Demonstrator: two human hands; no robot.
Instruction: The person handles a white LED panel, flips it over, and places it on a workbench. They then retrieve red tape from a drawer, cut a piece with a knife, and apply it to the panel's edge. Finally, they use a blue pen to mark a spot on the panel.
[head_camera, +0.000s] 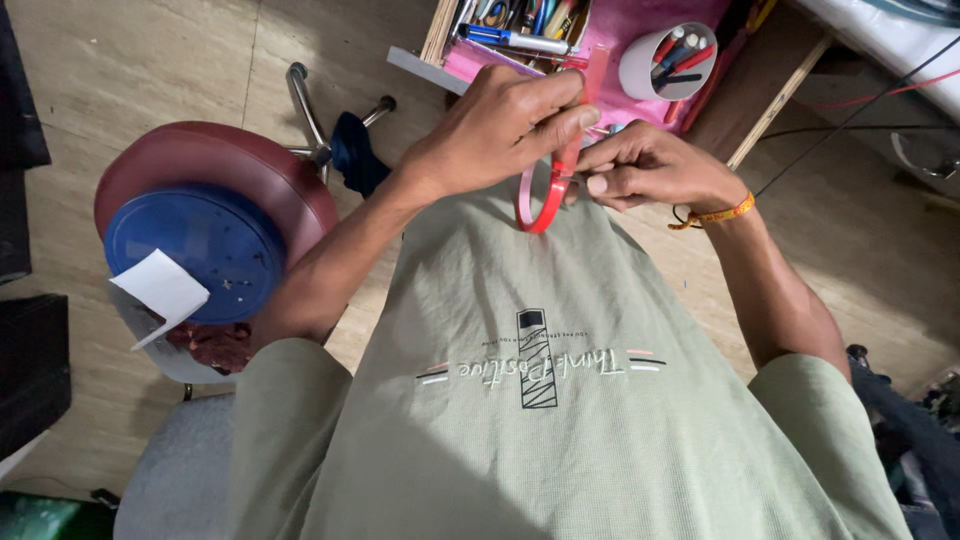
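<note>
Left hand (500, 125) pinches the red strap (552, 190) at 12 o'clock; right hand (650, 165) pinches a small part beside it. Strap looks light, flexible, slick; best held near its ends.

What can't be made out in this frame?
- Head view: where the red band ends; the left hand covers its top.
- What the right hand pinches; its fingers hide it.
- Tray of pens: cut off by the top edge.
</note>
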